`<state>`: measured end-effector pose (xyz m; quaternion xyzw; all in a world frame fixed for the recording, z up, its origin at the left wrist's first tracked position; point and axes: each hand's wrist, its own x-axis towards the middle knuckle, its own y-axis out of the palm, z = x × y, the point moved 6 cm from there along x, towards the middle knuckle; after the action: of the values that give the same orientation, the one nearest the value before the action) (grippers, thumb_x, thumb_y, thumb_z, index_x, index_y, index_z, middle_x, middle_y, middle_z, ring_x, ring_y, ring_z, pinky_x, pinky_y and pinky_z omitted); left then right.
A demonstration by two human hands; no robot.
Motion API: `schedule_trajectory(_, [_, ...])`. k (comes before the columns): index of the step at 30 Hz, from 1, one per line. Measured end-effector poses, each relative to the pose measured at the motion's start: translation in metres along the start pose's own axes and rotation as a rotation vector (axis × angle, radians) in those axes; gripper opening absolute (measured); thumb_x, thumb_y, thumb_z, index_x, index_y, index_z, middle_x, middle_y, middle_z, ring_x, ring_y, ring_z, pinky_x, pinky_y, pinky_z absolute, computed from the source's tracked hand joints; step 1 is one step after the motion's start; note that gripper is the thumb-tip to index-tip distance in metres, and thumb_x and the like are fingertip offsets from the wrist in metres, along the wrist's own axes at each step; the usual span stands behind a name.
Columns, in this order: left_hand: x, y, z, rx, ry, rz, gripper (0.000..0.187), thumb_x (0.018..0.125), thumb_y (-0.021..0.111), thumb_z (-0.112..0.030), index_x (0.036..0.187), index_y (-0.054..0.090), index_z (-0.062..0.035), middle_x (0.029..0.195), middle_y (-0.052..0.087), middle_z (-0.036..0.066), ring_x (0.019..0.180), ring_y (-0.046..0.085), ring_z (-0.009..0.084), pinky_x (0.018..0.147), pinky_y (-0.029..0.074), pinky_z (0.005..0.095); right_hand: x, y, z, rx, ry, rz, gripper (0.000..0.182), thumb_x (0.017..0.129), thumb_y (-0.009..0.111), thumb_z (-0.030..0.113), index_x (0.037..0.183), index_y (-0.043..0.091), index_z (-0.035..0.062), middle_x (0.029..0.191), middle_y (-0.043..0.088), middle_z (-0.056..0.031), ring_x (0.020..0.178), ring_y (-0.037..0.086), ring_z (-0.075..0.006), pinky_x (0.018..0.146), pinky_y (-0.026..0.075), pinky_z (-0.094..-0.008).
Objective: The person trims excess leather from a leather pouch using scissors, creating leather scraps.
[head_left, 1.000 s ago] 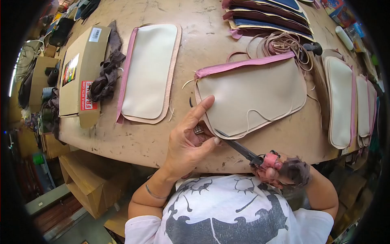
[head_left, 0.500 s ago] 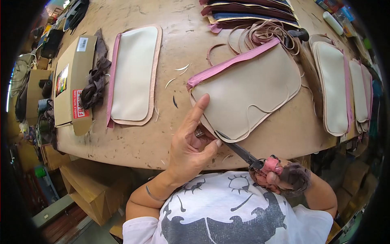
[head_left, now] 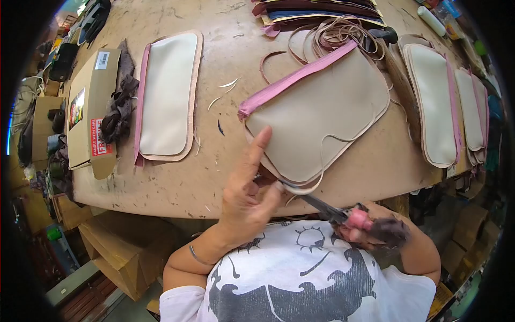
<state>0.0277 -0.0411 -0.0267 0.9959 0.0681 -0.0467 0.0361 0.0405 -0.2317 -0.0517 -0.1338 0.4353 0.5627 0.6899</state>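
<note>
A cream leather panel [head_left: 322, 107] with a pink strip [head_left: 300, 78] along its upper edge lies tilted on the table. My left hand [head_left: 249, 190] grips its lower left corner, the index finger stretched over the face and the thumb near the edge. In my right hand [head_left: 365, 225], wrapped in dark and pink cloth, are dark scissors [head_left: 322, 206], their blades at the panel's bottom edge. A thin trimmed strip [head_left: 323, 155] curls across the panel and down to the blades. The right hand is slightly blurred.
Another cream panel [head_left: 169, 96] lies at the left, beside a cardboard box [head_left: 94, 107] and dark cloth [head_left: 120, 112]. Stacked panels [head_left: 434, 102] are at the right. Coiled cords [head_left: 348, 37] and folded dark pieces [head_left: 322, 11] sit at the back. The table edge [head_left: 161, 212] runs in front.
The whole view has shifted slightly, with the table items a little further left and up. The scissors' blades are further along the bottom edge, and the loose strip hangs lower at the corner.
</note>
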Motion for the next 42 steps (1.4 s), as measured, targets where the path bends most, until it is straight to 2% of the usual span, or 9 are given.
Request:
schedule_trajectory(4, [0.006,-0.021,0.002,-0.049,0.056,-0.073,0.051,0.076,0.039,0.006,0.125,0.023,0.0054,0.127,0.029,0.013,0.111,0.036,0.0176,0.090,0.031,0.0245,-0.030,-0.013,0.022,-0.304,-0.228,0.038,0.036,0.063,0.066,0.031,0.073,0.047,0.0016,0.057,0.047,-0.0131,0.054,0.048,-0.0304,0.051,0.038,-0.0339])
schedule_trajectory(8, [0.011,-0.033,0.002,-0.129,0.058,-0.137,0.047,0.078,0.042,0.002,0.122,0.028,0.0065,0.124,0.034,0.013,0.111,0.036,0.0171,0.090,0.030,0.0252,-0.059,-0.031,0.028,-0.864,-0.227,-0.283,0.038,0.058,0.069,0.030,0.075,0.050,0.0025,0.061,0.049,-0.0135,0.057,0.048,-0.0323,0.050,0.038,-0.0355])
schedule_trajectory(16, [0.021,-0.039,-0.012,0.079,0.110,-0.174,0.049,0.071,0.048,0.009,0.118,0.036,0.0037,0.117,0.039,0.009,0.102,0.042,0.0111,0.079,0.039,0.0201,-0.054,-0.062,0.061,-0.717,-0.249,-0.880,0.025,0.059,0.063,0.016,0.072,0.048,0.0016,0.058,0.047,-0.0150,0.054,0.048,-0.0320,0.050,0.038,-0.0343])
schedule_trajectory(19, [0.026,-0.041,-0.015,0.004,0.075,-0.176,0.050,0.070,0.049,0.008,0.118,0.037,0.0027,0.116,0.040,0.009,0.097,0.044,0.0098,0.075,0.040,0.0187,-0.047,-0.054,0.055,-1.016,-0.241,-0.662,0.025,0.060,0.062,0.017,0.072,0.047,0.0016,0.060,0.048,-0.0147,0.057,0.050,-0.0327,0.051,0.039,-0.0350])
schedule_trajectory(23, [0.032,-0.039,-0.010,0.006,0.045,-0.185,0.049,0.070,0.050,0.008,0.117,0.039,0.0031,0.115,0.042,0.008,0.086,0.046,0.0084,0.067,0.040,0.0168,-0.052,-0.040,0.046,-0.937,-0.279,-0.334,0.028,0.066,0.061,0.025,0.072,0.047,0.0021,0.060,0.051,-0.0149,0.059,0.050,-0.0356,0.052,0.038,-0.0395])
schedule_trajectory(28, [0.030,-0.031,-0.028,0.500,0.091,-0.200,0.046,0.070,0.051,0.007,0.115,0.043,0.0023,0.117,0.043,0.011,0.099,0.044,0.0140,0.080,0.037,0.0214,-0.058,-0.059,0.042,-0.917,-0.227,-0.510,0.026,0.068,0.058,0.023,0.075,0.047,0.0017,0.066,0.053,-0.0149,0.063,0.051,-0.0349,0.054,0.039,-0.0389])
schedule_trajectory(32, [0.012,-0.033,-0.069,0.995,0.558,-0.206,0.044,0.070,0.048,0.009,0.113,0.045,0.0017,0.118,0.044,0.013,0.107,0.042,0.0180,0.083,0.036,0.0238,-0.056,-0.051,0.045,-1.028,-0.287,-0.610,0.028,0.068,0.059,0.025,0.076,0.047,0.0015,0.067,0.053,-0.0151,0.063,0.052,-0.0349,0.055,0.040,-0.0406])
schedule_trajectory(37, [0.002,-0.068,-0.110,0.588,0.672,-0.589,0.047,0.072,0.043,0.013,0.118,0.034,0.0078,0.128,0.029,0.015,0.116,0.032,0.0225,0.093,0.032,0.0340,-0.058,-0.054,0.045,-0.960,-0.314,-0.575,0.033,0.068,0.060,0.029,0.079,0.047,0.0008,0.064,0.052,-0.0160,0.063,0.051,-0.0357,0.055,0.039,-0.0411])
schedule_trajectory(42, [0.028,-0.065,-0.100,0.095,0.585,-0.378,0.048,0.068,0.041,0.016,0.115,0.042,0.0048,0.123,0.038,0.016,0.111,0.039,0.0185,0.091,0.031,0.0287,-0.060,-0.058,0.038,-0.877,-0.346,-0.617,0.034,0.069,0.060,0.031,0.080,0.048,0.0011,0.061,0.052,-0.0167,0.061,0.050,-0.0360,0.054,0.038,-0.0410])
